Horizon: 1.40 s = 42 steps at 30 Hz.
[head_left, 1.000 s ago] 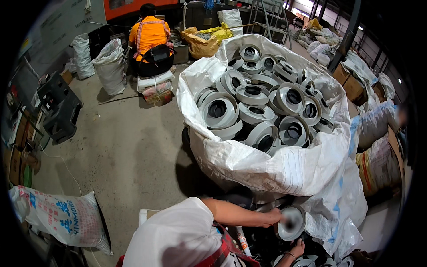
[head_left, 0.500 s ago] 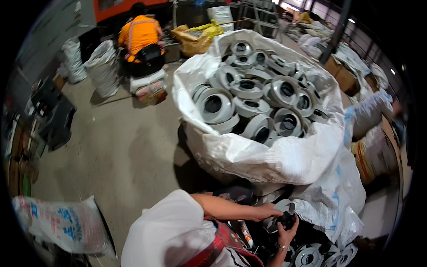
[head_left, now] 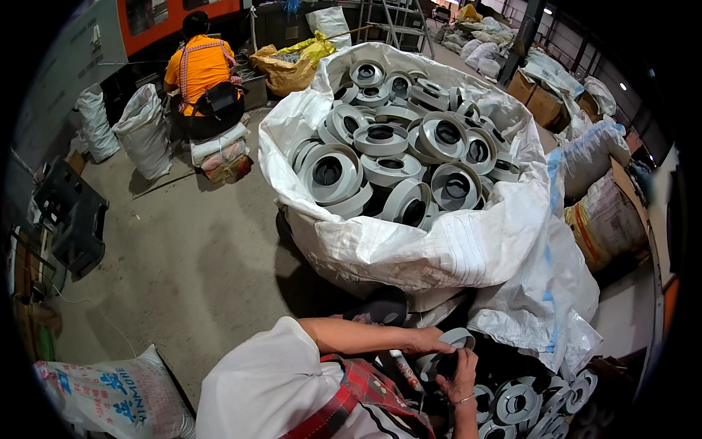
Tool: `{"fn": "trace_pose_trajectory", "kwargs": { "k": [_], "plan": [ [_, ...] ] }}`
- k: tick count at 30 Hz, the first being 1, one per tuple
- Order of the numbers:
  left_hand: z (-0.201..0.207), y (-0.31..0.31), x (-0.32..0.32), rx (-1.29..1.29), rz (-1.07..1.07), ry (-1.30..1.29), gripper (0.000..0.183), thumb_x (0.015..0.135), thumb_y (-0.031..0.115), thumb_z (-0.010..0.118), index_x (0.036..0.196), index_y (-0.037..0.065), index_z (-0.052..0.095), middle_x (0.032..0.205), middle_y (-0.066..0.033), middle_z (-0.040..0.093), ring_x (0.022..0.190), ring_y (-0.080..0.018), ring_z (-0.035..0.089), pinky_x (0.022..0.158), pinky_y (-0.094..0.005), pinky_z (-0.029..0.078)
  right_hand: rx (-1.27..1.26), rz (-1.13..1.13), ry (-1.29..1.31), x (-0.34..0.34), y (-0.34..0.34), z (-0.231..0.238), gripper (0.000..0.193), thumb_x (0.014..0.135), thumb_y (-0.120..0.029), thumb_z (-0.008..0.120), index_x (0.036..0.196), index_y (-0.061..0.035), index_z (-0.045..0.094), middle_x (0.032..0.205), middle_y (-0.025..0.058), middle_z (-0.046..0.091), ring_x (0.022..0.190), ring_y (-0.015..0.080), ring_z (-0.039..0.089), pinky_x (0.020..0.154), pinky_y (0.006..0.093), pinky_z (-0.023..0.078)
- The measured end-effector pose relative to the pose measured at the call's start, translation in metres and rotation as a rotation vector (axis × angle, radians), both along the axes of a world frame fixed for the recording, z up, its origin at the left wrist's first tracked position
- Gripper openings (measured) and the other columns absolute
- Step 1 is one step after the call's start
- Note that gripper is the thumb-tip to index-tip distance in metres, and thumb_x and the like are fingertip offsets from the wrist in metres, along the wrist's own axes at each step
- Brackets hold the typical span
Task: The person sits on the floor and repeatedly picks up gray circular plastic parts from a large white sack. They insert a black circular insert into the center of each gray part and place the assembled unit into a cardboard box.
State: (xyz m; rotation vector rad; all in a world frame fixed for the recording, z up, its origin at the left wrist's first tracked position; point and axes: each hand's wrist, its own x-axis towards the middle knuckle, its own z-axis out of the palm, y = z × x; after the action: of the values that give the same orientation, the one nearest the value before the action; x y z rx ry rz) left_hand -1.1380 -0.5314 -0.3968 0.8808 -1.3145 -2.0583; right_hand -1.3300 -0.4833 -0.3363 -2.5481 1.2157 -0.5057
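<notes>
Low in the head view, my left hand grips the edge of a grey plastic ring-shaped part. My right hand is closed around the other side of the same part, its fingers over the dark middle. A bracelet circles my right wrist. The fingers hide much of the part's centre. Beside my right forearm lie several similar grey ring-shaped parts in a heap. A tube-like item with white and orange markings is near my lap, against a red checked apron.
Right ahead stands a big white woven sack full of grey rings with black centres. A person in orange sits at the far left with their back turned. Another printed sack lies at left; a black plastic stand is behind it.
The view has shifted, so the big sack and the seated person appear farther left. My hands stay on the grey part, which sits at a slightly different angle.
</notes>
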Motion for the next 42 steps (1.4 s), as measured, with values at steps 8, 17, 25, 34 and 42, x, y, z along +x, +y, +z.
{"fn": "trace_pose_trajectory", "kwargs": {
  "k": [8, 17, 25, 34, 42],
  "plan": [
    [0.012, 0.014, 0.001, 0.196, 0.086, 0.316, 0.036, 0.084, 0.028, 0.065, 0.107, 0.0, 0.058, 0.097, -0.0019, 0.058, 0.086, -0.0096, 0.05, 0.077, -0.0256, 0.041, -0.097, -0.018, 0.039, 0.012, 0.003, 0.001, 0.078, 0.048, -0.009, 0.074, 0.118, 0.0007, 0.041, 0.117, 0.0214, 0.042, 0.106, 0.0417, 0.04, 0.09, 0.0453, 0.039],
    [0.008, 0.015, 0.023, 0.436, -0.006, 0.276, 0.032, 0.081, 0.022, 0.067, 0.099, -0.004, 0.06, 0.092, -0.0062, 0.062, 0.08, -0.014, 0.057, 0.067, -0.0296, 0.047, 0.01, 0.213, 0.092, 0.01, 0.005, 0.012, 0.08, 0.048, -0.01, 0.076, 0.119, 0.0003, 0.042, 0.115, 0.0205, 0.044, 0.105, 0.0409, 0.043, 0.091, 0.0452, 0.04],
    [0.027, 0.023, 0.015, -0.057, 0.16, 0.113, 0.042, 0.083, 0.026, 0.066, 0.112, -0.001, 0.054, 0.099, -0.0068, 0.06, 0.089, -0.0136, 0.053, 0.078, -0.0278, 0.044, 0.701, -0.462, -0.605, 0.013, -0.005, -0.014, 0.058, 0.076, -0.045, 0.064, 0.106, 0.0023, 0.05, 0.082, 0.0173, 0.059, 0.066, 0.0273, 0.058, 0.062, 0.037, 0.049],
    [0.084, 0.039, 0.031, -0.234, 0.08, 0.035, 0.056, 0.083, 0.024, 0.065, 0.129, 0.001, 0.042, 0.101, -0.0074, 0.06, 0.09, -0.0109, 0.053, 0.08, -0.029, 0.045, 1.387, -0.561, -1.063, 0.011, 0.0, -0.014, 0.059, 0.088, -0.053, 0.048, 0.085, 0.0058, 0.054, 0.075, 0.02, 0.064, 0.057, 0.0272, 0.064, 0.05, 0.0318, 0.052],
    [0.267, -0.058, 0.102, -1.648, 0.97, -0.454, 0.075, 0.074, 0.017, 0.071, 0.136, 0.001, 0.031, 0.133, -0.0194, 0.042, 0.113, -0.0244, 0.051, 0.097, -0.0321, 0.039, 0.359, -0.824, -0.119, -0.08, -0.043, -0.052, 0.046, 0.072, -0.035, 0.071, 0.095, 0.0028, 0.06, 0.083, 0.0189, 0.065, 0.077, 0.0283, 0.064, 0.07, 0.036, 0.05]
  ]
}}
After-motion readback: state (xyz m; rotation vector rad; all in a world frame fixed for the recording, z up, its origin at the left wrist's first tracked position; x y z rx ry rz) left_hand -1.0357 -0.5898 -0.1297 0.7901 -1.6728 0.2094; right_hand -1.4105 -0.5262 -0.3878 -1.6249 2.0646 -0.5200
